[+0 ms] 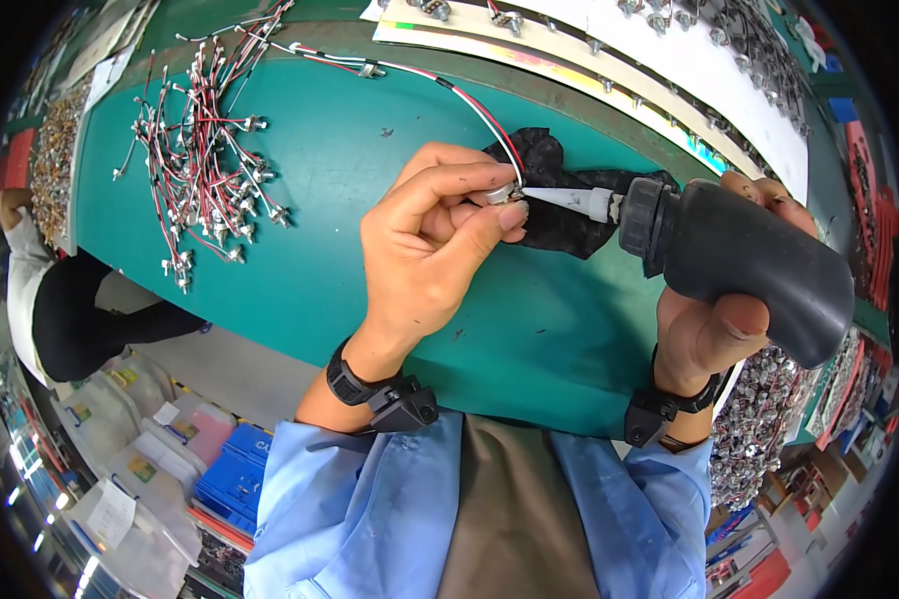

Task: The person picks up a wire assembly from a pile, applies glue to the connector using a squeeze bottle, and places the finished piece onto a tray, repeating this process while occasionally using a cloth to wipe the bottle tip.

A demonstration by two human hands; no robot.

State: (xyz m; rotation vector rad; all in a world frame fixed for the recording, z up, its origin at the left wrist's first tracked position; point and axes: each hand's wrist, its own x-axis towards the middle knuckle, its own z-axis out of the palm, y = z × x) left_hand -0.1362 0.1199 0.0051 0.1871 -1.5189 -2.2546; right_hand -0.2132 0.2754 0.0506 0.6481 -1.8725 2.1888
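Note:
Between its thumb and fingers, my left hand (425,235) pinches a small round metal part (501,194), which looks like a potentiometer, with red, black and white wires (474,108) running up and left from it. My right hand (714,334) is wrapped round a black squeeze bottle (759,265), tilted on its side. The bottle's pale tapered nozzle (574,202) points left, and its tip is at the metal part beside the wire ends. Under the nozzle lies a crumpled black cloth (559,235) on the green table mat (320,240).
At the left of the mat lies a pile of wired metal parts (205,160). Pale boards (569,75) with rows of similar parts stand along the far edge. Many more parts (764,424) are heaped at the right. Blue crates (235,474) and another person (70,309) are at the left.

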